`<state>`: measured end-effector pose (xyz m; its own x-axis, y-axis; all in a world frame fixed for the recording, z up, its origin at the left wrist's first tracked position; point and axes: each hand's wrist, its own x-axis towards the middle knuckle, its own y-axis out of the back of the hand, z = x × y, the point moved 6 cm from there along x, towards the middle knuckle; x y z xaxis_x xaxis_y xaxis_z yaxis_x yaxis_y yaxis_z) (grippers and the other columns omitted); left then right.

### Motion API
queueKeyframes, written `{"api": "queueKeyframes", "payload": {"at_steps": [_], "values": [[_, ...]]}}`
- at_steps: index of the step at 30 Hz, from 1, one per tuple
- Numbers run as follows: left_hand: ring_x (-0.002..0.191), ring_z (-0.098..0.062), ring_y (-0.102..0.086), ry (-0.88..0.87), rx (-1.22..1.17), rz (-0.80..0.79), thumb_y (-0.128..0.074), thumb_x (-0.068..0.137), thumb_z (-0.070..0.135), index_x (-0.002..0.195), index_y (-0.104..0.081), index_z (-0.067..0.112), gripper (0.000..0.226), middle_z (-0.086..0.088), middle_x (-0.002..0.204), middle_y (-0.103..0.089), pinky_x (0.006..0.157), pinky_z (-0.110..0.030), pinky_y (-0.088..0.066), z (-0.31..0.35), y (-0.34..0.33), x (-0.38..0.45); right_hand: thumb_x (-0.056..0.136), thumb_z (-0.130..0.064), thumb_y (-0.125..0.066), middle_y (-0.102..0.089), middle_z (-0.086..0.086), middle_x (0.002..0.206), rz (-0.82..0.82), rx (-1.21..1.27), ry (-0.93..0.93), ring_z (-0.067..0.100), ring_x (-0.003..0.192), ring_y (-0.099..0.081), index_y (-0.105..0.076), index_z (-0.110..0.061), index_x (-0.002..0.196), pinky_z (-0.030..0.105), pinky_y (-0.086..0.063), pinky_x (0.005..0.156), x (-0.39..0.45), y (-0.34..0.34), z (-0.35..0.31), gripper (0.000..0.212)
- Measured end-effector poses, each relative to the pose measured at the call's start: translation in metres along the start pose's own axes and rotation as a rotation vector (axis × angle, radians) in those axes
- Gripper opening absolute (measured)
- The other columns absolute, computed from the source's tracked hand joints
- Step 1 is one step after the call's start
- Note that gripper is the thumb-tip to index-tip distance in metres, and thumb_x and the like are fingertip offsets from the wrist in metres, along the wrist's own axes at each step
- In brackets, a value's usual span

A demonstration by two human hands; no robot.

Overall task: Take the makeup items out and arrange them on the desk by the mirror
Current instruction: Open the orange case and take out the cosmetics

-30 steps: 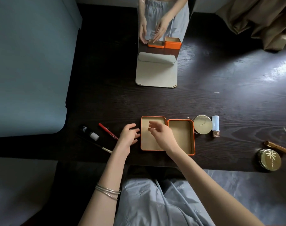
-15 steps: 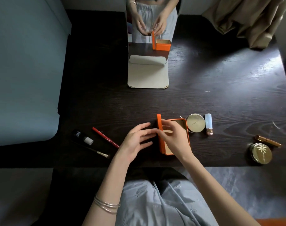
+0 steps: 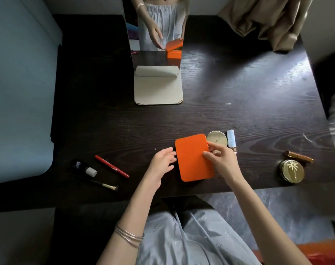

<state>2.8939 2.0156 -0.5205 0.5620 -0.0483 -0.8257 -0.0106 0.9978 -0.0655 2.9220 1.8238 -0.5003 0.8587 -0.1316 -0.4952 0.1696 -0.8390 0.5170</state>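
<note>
An orange tin (image 3: 191, 159) lies near the desk's front edge with its lid swung over the box; in the mirror's reflection the lid still stands tilted above the box. My right hand (image 3: 223, 162) pinches the lid's right edge. My left hand (image 3: 163, 161) hovers with relaxed fingers by the tin's left edge. Laid out on the desk are a gold compact (image 3: 217, 138), a pale lipstick tube (image 3: 231, 139), a gold tube (image 3: 298, 156), a gold star-marked compact (image 3: 291, 171), a red pencil (image 3: 112, 166), a black bottle (image 3: 83, 167) and a small brush (image 3: 103, 185).
A mirror (image 3: 157, 35) stands at the back of the dark desk (image 3: 239, 92) on a beige stand (image 3: 158, 88). Beige cloth (image 3: 268, 18) lies at the back right corner. A blue surface (image 3: 19, 92) borders the desk's left side.
The lid, lying open to the left a second ago, was stood upright and is now swung over the box. My right hand moved with it; my left hand let go.
</note>
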Motion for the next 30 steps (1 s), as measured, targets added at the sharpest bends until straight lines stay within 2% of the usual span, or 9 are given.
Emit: {"api": "queueKeyframes", "payload": {"at_steps": [4, 7, 11, 16, 20, 23, 26, 30], "values": [[0.117, -0.018, -0.053, -0.019, 0.046, -0.001, -0.048, 0.091, 0.001, 0.134, -0.046, 0.01, 0.044, -0.006, 0.129, -0.054, 0.097, -0.036, -0.048, -0.001, -0.007, 0.001, 0.082, -0.018, -0.068, -0.068, 0.006, 0.101, 0.089, -0.115, -0.011, 0.016, 0.089, -0.062, -0.065, -0.019, 0.118, 0.025, -0.044, 0.079, 0.002, 0.004, 0.011, 0.036], [0.114, -0.016, -0.055, -0.041, 0.084, 0.042, -0.055, 0.088, 0.003, 0.133, -0.048, 0.011, 0.046, -0.006, 0.129, -0.054, 0.092, -0.033, -0.051, -0.003, -0.008, 0.003, 0.081, -0.019, -0.069, -0.069, 0.006, 0.102, 0.139, -0.156, -0.017, 0.015, 0.091, -0.063, -0.068, -0.018, 0.113, 0.028, -0.046, 0.082, 0.001, 0.004, 0.013, 0.032], [0.1, -0.009, -0.057, -0.09, 0.142, 0.1, -0.06, 0.086, 0.005, 0.13, -0.05, 0.012, 0.045, -0.003, 0.125, -0.057, 0.079, -0.024, -0.051, -0.004, -0.01, 0.008, 0.081, -0.02, -0.07, -0.069, 0.005, 0.106, 0.144, -0.154, -0.048, 0.016, 0.092, -0.064, -0.068, -0.016, 0.113, 0.031, -0.049, 0.083, 0.001, 0.003, 0.02, 0.032], [0.094, -0.011, -0.06, -0.142, 0.193, 0.203, -0.066, 0.082, 0.005, 0.121, -0.056, 0.013, 0.041, -0.006, 0.12, -0.063, 0.083, -0.028, -0.053, -0.002, -0.011, 0.008, 0.081, -0.02, -0.071, -0.072, 0.006, 0.102, 0.126, -0.112, -0.091, 0.018, 0.093, -0.066, -0.069, -0.013, 0.11, 0.04, -0.051, 0.09, 0.002, 0.005, 0.022, 0.03], [0.094, -0.01, -0.057, -0.203, 0.265, 0.249, -0.067, 0.082, 0.006, 0.126, -0.055, 0.011, 0.046, -0.006, 0.121, -0.061, 0.08, -0.023, -0.045, 0.006, -0.005, 0.006, 0.08, -0.018, -0.072, -0.072, 0.007, 0.1, 0.088, -0.091, -0.095, 0.018, 0.087, -0.067, -0.07, -0.011, 0.107, 0.037, -0.052, 0.088, 0.004, -0.003, 0.019, 0.028], [0.093, -0.01, -0.058, -0.205, 0.281, 0.32, -0.068, 0.081, 0.004, 0.125, -0.056, 0.013, 0.046, -0.007, 0.121, -0.062, 0.083, -0.027, -0.048, 0.009, 0.012, 0.006, 0.08, -0.019, -0.071, -0.073, 0.004, 0.1, 0.052, -0.08, -0.076, 0.017, 0.086, -0.067, -0.071, -0.013, 0.107, 0.032, -0.051, 0.087, 0.005, -0.017, 0.01, 0.028], [0.092, -0.009, -0.058, -0.198, 0.267, 0.374, -0.067, 0.081, 0.002, 0.124, -0.058, 0.015, 0.046, -0.006, 0.121, -0.063, 0.089, -0.031, -0.05, 0.01, 0.028, 0.005, 0.08, -0.018, -0.071, -0.073, 0.005, 0.098, 0.034, -0.054, -0.053, 0.017, 0.086, -0.068, -0.071, -0.012, 0.107, 0.036, -0.052, 0.088, 0.007, -0.032, -0.001, 0.028], [0.092, -0.006, -0.059, -0.182, 0.21, 0.399, -0.066, 0.08, -0.002, 0.126, -0.058, 0.019, 0.05, -0.001, 0.122, -0.064, 0.088, -0.026, -0.046, 0.01, 0.038, 0.004, 0.079, -0.013, -0.071, -0.073, 0.008, 0.099, 0.009, -0.005, -0.051, 0.016, 0.081, -0.068, -0.07, -0.009, 0.108, 0.033, -0.054, 0.085, 0.009, -0.041, -0.005, 0.029]]}}
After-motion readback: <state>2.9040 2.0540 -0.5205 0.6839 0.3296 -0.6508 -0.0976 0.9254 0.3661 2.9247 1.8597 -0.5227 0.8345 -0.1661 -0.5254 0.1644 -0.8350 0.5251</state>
